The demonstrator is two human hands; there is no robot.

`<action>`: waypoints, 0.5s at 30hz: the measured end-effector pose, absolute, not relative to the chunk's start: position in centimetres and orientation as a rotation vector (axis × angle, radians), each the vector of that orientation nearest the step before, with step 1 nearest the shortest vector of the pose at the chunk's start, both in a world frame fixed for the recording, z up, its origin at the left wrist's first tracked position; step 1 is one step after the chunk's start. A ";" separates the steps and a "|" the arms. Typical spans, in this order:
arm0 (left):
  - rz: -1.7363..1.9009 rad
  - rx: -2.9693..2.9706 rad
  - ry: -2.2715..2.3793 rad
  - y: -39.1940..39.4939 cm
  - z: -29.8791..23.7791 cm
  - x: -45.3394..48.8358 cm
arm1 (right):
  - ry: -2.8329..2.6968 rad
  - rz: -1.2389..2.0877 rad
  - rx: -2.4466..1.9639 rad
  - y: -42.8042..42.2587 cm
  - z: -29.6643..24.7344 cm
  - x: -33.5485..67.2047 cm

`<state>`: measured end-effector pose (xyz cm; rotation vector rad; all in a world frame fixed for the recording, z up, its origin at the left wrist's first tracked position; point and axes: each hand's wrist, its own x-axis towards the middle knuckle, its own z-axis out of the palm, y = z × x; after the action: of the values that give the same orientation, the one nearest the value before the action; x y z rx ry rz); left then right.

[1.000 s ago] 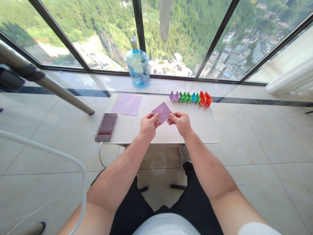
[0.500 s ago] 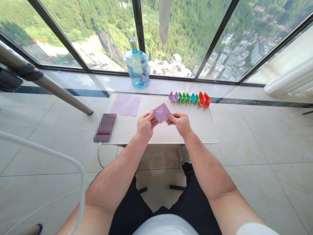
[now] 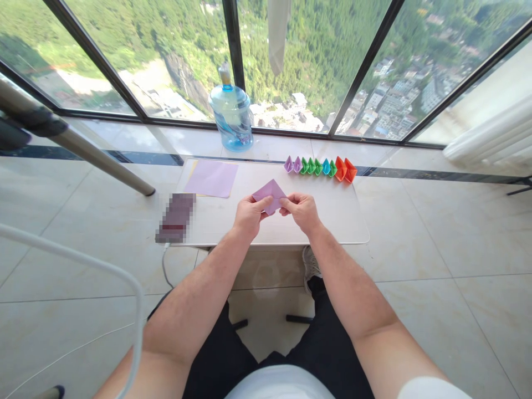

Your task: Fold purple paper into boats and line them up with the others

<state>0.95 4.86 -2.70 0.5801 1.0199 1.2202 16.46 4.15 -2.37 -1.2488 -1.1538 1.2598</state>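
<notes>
A folded piece of purple origami paper [image 3: 272, 189], diamond-shaped, is held above the white low table [image 3: 328, 221]. My left hand [image 3: 251, 213] grips its left side, the thumb lying across the front face and the fingers behind. On the right corner, my right hand [image 3: 302, 209] pinches the paper between thumb and fingers. Beyond my right hand stands a row of small folded paper boats [image 3: 318, 167] in purple, green, blue and orange. Flat purple sheets [image 3: 211, 178] lie at the table's back left, with a yellow edge showing beneath.
A pixelated phone-like object [image 3: 177, 218] lies at the table's left edge with a cable. Behind the table, a blue water jug [image 3: 231, 116] stands by the window. A metal pole [image 3: 108, 152] and a white curved tube [image 3: 103, 263] are on the left.
My left thumb has moved right, from the paper's left corner onto its front face. The paper sits slightly lower and further left. My right hand keeps its pinch.
</notes>
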 end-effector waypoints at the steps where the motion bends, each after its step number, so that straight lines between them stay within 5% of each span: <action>1: 1.211 0.572 1.023 4.9 -2.8 0.9 | -1.163 1.258 -1.251 4.2 -2.4 16.4; 15: 1.238 0.510 0.924 4.9 -2.9 1.0 | -1.134 1.253 -1.212 4.3 -2.3 16.4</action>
<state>1.03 4.86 -2.93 0.5100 0.9238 1.2384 16.38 4.26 -2.27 -1.2116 -1.1343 1.2529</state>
